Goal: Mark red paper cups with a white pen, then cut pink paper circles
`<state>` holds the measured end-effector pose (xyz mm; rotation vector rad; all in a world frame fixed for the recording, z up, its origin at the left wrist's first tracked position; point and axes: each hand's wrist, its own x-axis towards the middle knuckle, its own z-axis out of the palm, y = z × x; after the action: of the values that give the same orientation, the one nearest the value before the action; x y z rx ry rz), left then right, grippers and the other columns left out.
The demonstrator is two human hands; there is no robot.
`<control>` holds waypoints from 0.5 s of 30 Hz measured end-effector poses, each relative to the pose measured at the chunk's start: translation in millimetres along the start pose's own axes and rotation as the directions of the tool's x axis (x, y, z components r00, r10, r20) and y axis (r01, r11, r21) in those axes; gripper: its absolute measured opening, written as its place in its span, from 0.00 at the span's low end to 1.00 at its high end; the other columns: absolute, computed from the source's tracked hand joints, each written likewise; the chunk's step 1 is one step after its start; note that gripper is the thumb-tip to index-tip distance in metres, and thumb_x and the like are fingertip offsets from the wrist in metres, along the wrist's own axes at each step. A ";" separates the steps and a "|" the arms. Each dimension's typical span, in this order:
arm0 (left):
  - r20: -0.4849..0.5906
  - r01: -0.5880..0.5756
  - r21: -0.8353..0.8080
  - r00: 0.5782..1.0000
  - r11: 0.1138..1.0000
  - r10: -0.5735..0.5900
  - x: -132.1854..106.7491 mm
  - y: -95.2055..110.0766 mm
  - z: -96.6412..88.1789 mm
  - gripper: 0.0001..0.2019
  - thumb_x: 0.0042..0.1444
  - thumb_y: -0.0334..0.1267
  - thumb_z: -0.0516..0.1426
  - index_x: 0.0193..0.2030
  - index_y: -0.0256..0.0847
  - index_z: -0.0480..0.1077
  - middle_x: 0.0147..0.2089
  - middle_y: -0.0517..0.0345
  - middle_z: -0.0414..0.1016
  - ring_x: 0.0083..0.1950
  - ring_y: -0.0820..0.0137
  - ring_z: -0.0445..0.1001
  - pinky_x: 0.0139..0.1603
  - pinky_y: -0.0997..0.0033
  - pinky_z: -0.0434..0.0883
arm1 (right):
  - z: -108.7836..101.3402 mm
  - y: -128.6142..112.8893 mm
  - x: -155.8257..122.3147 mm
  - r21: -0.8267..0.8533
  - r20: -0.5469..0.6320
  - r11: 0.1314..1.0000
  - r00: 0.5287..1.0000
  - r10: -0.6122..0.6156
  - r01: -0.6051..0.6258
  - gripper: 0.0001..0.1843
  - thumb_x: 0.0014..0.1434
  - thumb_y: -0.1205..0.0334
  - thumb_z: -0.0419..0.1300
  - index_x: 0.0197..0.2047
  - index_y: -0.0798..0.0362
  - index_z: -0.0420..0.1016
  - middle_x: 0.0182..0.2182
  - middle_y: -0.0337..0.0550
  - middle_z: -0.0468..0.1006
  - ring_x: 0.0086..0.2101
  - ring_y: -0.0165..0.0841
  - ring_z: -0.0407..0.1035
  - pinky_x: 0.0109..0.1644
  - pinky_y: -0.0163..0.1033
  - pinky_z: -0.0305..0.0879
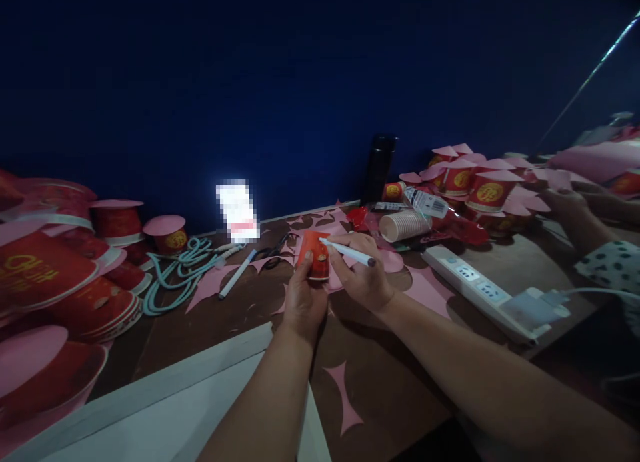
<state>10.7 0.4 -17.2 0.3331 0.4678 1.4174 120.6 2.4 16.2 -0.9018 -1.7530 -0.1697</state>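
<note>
My left hand [305, 301] is closed round a small red paper cup [313, 254], holding it upright on the brown table [380, 375]. My right hand [361, 274] grips a white pen [346, 251], whose left end touches the cup's side. Pink paper [334, 230] lies under and behind the cup.
Red cups with pink lids are stacked at left [55, 275] and back right [480, 182]. A white power strip [480, 289], a lying stack of white cups [404, 226], scissors [273, 254], a teal cord [180, 269], another pen [238, 274] and pink scraps [345, 395] lie about. Another person's hand [565, 202] is at right.
</note>
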 end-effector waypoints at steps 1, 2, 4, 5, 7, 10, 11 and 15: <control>-0.004 0.001 -0.004 1.000 1.000 -0.001 0.0 0.1 0.1 0.17 0.52 0.38 0.60 0.50 0.41 0.71 0.48 0.50 0.76 0.53 0.62 0.72 0.55 0.61 0.67 | -0.1 -0.2 0.1 0.004 -0.001 1.000 1.000 0.000 0.000 0.07 0.58 0.64 0.58 0.41 0.51 0.72 0.36 0.42 0.79 0.38 0.34 0.72 0.47 0.43 0.63; -0.007 0.002 -0.007 1.000 1.000 -0.002 0.1 0.3 0.1 0.17 0.52 0.38 0.60 0.50 0.41 0.71 0.48 0.50 0.76 0.53 0.62 0.72 0.55 0.61 0.67 | -0.1 -0.4 0.2 0.007 -0.002 1.000 1.000 0.003 -0.003 0.07 0.58 0.65 0.58 0.41 0.51 0.72 0.36 0.42 0.79 0.38 0.34 0.72 0.47 0.43 0.63; -0.011 0.001 -0.010 1.000 1.000 -0.001 -0.1 0.6 0.3 0.17 0.52 0.37 0.60 0.50 0.41 0.71 0.48 0.51 0.76 0.53 0.62 0.72 0.56 0.61 0.67 | -0.4 -0.8 0.5 0.013 0.001 1.000 1.000 0.013 -0.013 0.07 0.58 0.65 0.58 0.41 0.51 0.73 0.36 0.42 0.79 0.38 0.33 0.72 0.47 0.43 0.62; -0.011 0.001 -0.011 1.000 1.000 -0.001 -0.3 0.8 0.6 0.17 0.52 0.37 0.60 0.50 0.41 0.71 0.49 0.51 0.76 0.54 0.62 0.72 0.56 0.61 0.67 | -0.5 -1.0 0.8 0.014 0.004 1.000 1.000 0.021 -0.021 0.07 0.58 0.65 0.58 0.41 0.51 0.73 0.36 0.42 0.79 0.38 0.33 0.72 0.47 0.43 0.62; -0.009 0.001 -0.013 1.000 1.000 -0.001 -0.9 1.0 1.3 0.17 0.52 0.38 0.59 0.50 0.41 0.71 0.49 0.50 0.76 0.54 0.62 0.72 0.56 0.61 0.67 | -0.9 -1.3 1.1 0.011 0.012 0.999 0.999 0.033 -0.033 0.07 0.59 0.64 0.57 0.41 0.50 0.73 0.36 0.42 0.79 0.38 0.33 0.72 0.47 0.43 0.62; 0.002 0.004 -0.014 1.000 1.000 -0.004 -1.9 1.4 2.4 0.17 0.53 0.38 0.59 0.50 0.40 0.70 0.51 0.50 0.75 0.55 0.62 0.71 0.56 0.60 0.67 | -1.5 -1.3 1.2 0.003 0.018 0.999 0.999 0.045 -0.045 0.07 0.59 0.64 0.57 0.41 0.51 0.73 0.36 0.42 0.79 0.38 0.34 0.72 0.48 0.44 0.62; 0.004 0.004 -0.013 1.000 1.000 -0.004 -2.1 1.6 2.6 0.17 0.53 0.38 0.59 0.50 0.40 0.70 0.51 0.50 0.75 0.56 0.61 0.71 0.56 0.60 0.67 | -1.6 -1.1 1.1 0.002 0.021 0.999 0.999 0.048 -0.048 0.07 0.59 0.64 0.57 0.41 0.51 0.73 0.36 0.42 0.79 0.38 0.34 0.72 0.48 0.43 0.62; 0.008 0.012 -0.011 1.000 1.000 -0.012 -1.8 2.3 2.0 0.16 0.53 0.39 0.58 0.50 0.41 0.71 0.53 0.49 0.74 0.56 0.61 0.70 0.56 0.59 0.67 | -1.6 0.1 0.4 -0.006 0.029 0.999 0.998 0.050 -0.050 0.07 0.59 0.64 0.57 0.41 0.51 0.73 0.37 0.42 0.79 0.39 0.34 0.72 0.49 0.43 0.61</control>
<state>9.5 -1.0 -14.1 0.3269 0.4549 1.4062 121.8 1.8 17.1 -0.9554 -1.7563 -0.1294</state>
